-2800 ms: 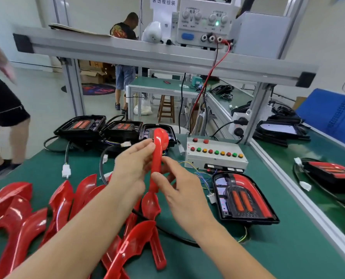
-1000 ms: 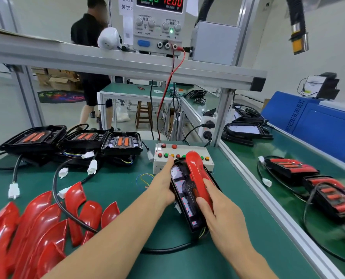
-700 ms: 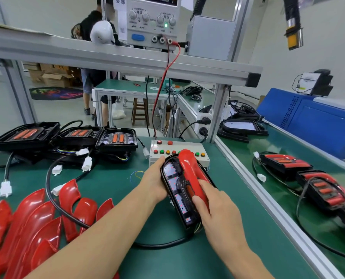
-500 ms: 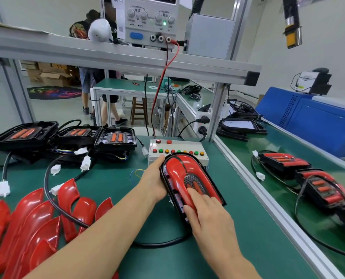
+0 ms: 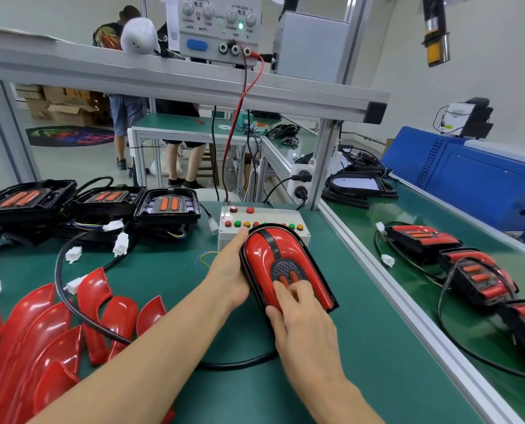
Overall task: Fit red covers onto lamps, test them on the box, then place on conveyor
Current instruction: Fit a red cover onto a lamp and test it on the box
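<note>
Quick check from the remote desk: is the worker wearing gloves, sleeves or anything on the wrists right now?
No. The left hand and right hand are bare, with no gloves, rings, watch or wrist strap showing. Both forearms are uncovered as far as the frame shows; no sleeve edge is in view. Fingernails look short and unpainted.

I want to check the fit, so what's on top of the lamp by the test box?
A red cover lies over the lamp. The right hand presses its near end; the left hand holds the left edge. Whatever lies beneath the cover is hidden.
</note>
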